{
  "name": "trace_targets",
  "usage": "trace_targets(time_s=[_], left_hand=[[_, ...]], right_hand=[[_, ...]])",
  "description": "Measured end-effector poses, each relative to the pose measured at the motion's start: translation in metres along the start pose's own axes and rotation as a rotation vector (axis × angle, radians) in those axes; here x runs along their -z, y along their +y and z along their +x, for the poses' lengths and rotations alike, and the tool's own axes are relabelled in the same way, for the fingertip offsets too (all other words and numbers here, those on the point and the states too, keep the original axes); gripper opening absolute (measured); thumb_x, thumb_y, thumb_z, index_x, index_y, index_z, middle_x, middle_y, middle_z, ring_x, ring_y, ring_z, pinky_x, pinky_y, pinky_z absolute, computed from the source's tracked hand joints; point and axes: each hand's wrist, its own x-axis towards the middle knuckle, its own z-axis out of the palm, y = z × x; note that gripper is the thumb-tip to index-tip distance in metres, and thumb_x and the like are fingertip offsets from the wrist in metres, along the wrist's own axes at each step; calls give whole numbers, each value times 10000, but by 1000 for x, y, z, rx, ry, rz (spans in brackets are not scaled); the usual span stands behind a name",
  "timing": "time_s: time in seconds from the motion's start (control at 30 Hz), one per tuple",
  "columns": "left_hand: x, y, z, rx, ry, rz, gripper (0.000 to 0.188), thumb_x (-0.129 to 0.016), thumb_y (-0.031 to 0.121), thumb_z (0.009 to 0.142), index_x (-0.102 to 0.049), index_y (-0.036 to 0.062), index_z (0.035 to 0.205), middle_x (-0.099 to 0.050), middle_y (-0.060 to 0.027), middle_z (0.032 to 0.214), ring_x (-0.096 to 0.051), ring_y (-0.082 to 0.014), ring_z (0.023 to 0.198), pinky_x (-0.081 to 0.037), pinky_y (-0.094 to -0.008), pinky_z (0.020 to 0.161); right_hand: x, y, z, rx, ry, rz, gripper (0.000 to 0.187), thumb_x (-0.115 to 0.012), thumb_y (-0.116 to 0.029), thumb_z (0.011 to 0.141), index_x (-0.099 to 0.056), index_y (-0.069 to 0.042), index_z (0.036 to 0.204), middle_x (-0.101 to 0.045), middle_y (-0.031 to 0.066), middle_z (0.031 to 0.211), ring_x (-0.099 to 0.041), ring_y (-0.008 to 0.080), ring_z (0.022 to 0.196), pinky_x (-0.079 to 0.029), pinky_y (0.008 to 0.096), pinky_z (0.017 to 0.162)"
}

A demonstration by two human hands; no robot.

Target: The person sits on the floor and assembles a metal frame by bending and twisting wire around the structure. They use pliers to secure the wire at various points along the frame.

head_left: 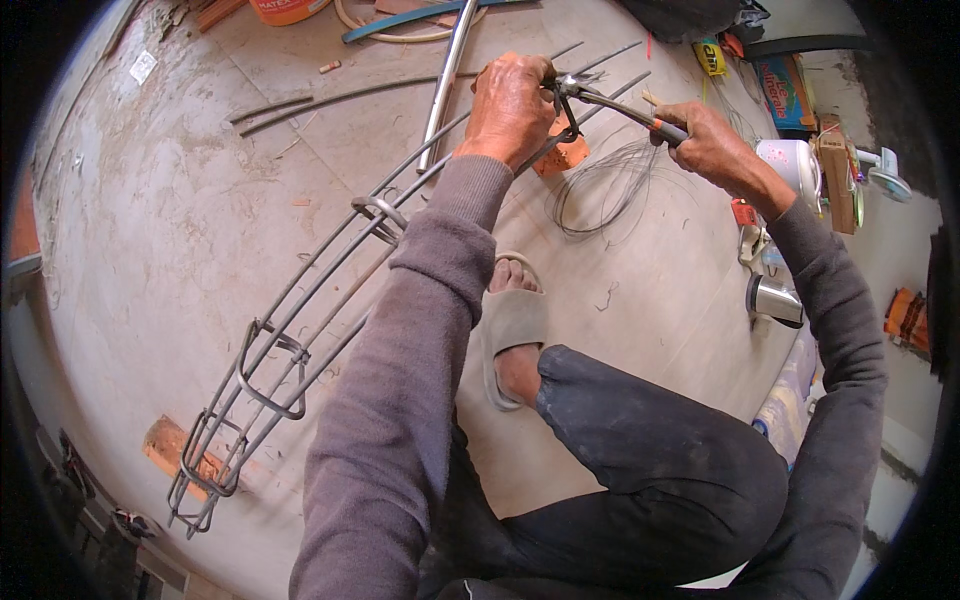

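Note:
A long cage of steel reinforcing bars with bent stirrups runs slantwise from the lower left to the upper middle. My left hand is closed around the bars near the cage's far end. My right hand grips a pair of pincers by the orange and black handles. The jaws of the pincers are at a dark stirrup beside my left fingers; whether they hold wire is too small to tell. An orange brick lies under this end, another brick under the near end.
A loose coil of thin wire lies right of the cage. A shiny metal tube and loose bars lie beyond it. My sandalled foot is beside the cage. Along the right stand a white container and a silver cup-like object.

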Motion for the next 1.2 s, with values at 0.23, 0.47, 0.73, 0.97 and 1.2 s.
trace_targets(time_s=[0.23,0.47,0.73,0.97,1.2], left_hand=[[5,2,0,13,28,-44,325,-649,-58,740,-735,-6,1050,-724,-254,957,-727,-377,913,-559,-422,835],[8,2,0,39,26,-10,315,-641,-40,759,-731,-2,1058,-729,-228,910,-731,-358,889,-566,-419,823],[6,7,-7,-118,63,155,321,-729,141,807,-713,16,1102,-701,-181,989,-684,-338,933,-551,-425,824],[-3,26,-4,-321,157,355,422,-843,362,749,-692,57,998,-671,-107,958,-650,-295,948,-544,-406,819],[-9,23,3,-379,121,498,161,-729,172,855,-668,32,907,-682,-136,880,-721,-277,819,-584,-381,682]], right_hand=[[33,-19,5,-163,-191,151,226,-558,-2,725,-648,22,930,-579,60,669,-546,136,514,-460,305,463],[55,-33,8,-326,-486,465,340,-489,-11,773,-550,43,1102,-640,112,688,-650,190,508,-564,346,429],[64,-36,3,-329,-374,441,272,-466,-8,818,-462,3,1089,-663,155,708,-678,271,529,-595,422,489],[71,-47,5,-263,-356,293,301,-497,-33,780,-447,29,1071,-677,186,728,-703,284,549,-611,425,515],[73,-53,7,-86,-206,26,515,-615,-120,731,-471,63,1191,-688,194,776,-709,286,595,-590,396,542]])
